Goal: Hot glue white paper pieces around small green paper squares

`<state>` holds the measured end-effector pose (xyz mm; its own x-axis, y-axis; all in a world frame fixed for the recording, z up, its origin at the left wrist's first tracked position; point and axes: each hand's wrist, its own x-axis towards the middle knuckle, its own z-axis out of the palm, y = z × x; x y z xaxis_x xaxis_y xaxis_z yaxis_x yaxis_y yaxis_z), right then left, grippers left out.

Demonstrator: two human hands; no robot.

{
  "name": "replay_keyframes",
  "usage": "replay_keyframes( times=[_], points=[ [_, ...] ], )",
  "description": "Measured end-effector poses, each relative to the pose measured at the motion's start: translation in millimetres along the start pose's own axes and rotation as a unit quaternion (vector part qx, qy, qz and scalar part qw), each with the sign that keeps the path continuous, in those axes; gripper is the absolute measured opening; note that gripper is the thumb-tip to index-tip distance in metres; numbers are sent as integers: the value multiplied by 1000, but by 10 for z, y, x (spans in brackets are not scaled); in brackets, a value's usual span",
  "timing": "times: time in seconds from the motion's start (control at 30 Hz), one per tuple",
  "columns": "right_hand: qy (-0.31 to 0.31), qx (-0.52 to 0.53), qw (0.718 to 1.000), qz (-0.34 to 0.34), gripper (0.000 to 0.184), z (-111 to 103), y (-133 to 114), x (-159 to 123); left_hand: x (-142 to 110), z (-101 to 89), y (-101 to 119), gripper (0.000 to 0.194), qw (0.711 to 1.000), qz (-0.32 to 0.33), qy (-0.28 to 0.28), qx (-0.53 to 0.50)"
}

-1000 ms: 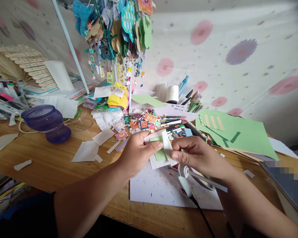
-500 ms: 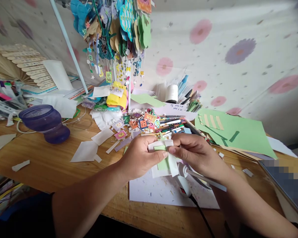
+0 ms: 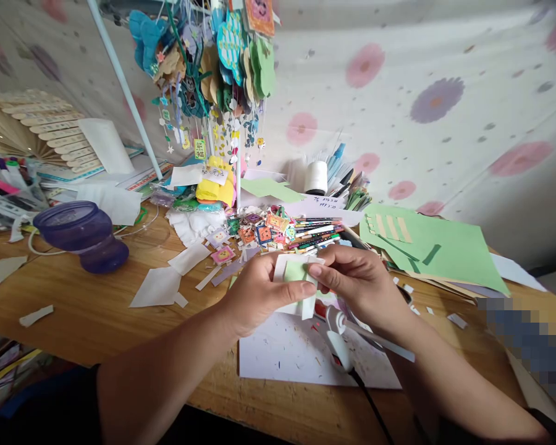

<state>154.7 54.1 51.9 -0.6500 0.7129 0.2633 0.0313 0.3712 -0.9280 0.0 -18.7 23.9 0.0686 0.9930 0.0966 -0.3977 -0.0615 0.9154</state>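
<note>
Between both hands is a small folded white paper point(image 3: 282, 267) with a pale green paper piece point(image 3: 294, 270) lying on it. My left hand point(image 3: 259, 284) grips it from the left, the thumb flat across its front. My right hand point(image 3: 354, 275) pinches its right edge, thumb and fingertips on the folded strip. Below the right hand a white hot glue gun point(image 3: 338, 346) with a glue stick point(image 3: 380, 340) in its back rests on a white sheet point(image 3: 278, 355); part of it is hidden by the hand.
Small painted paper cards point(image 3: 264, 233) and pencils point(image 3: 317, 228) lie behind the hands. Left stands a purple jar point(image 3: 81, 235) near white paper scraps point(image 3: 155, 287). Green card point(image 3: 463, 247) lies right. Paper ornaments point(image 3: 231, 49) hang above. A black cord point(image 3: 370, 402) runs off the front.
The fold on the right side of the white paper lies closer in over the green piece. My right thumb has shifted slightly left and up, and the view has moved a little.
</note>
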Motion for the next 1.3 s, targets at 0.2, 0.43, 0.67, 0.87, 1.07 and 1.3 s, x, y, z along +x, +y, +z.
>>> replay_keyframes(
  times=[0.2,0.43,0.67,0.87,1.07,1.3],
  points=[
    [35,26,999,-5,24,14,51,31,-3,-12,-41,26,997,-4,48,64],
    [85,-31,993,-77,14,29,121,18,5,-25,-16,25,992,-18,86,93],
    [42,-66,985,-154,11,-21,102,27,10,-28,8,17,995,-31,81,52],
    [8,-109,980,-168,16,-83,62,25,11,-18,54,21,997,-33,75,10],
    [-4,-44,994,-102,19,-119,63,-6,13,-23,52,21,997,-27,65,2],
    [5,145,989,33,22,-89,134,-26,18,-38,51,18,997,-41,49,41]
  ],
)
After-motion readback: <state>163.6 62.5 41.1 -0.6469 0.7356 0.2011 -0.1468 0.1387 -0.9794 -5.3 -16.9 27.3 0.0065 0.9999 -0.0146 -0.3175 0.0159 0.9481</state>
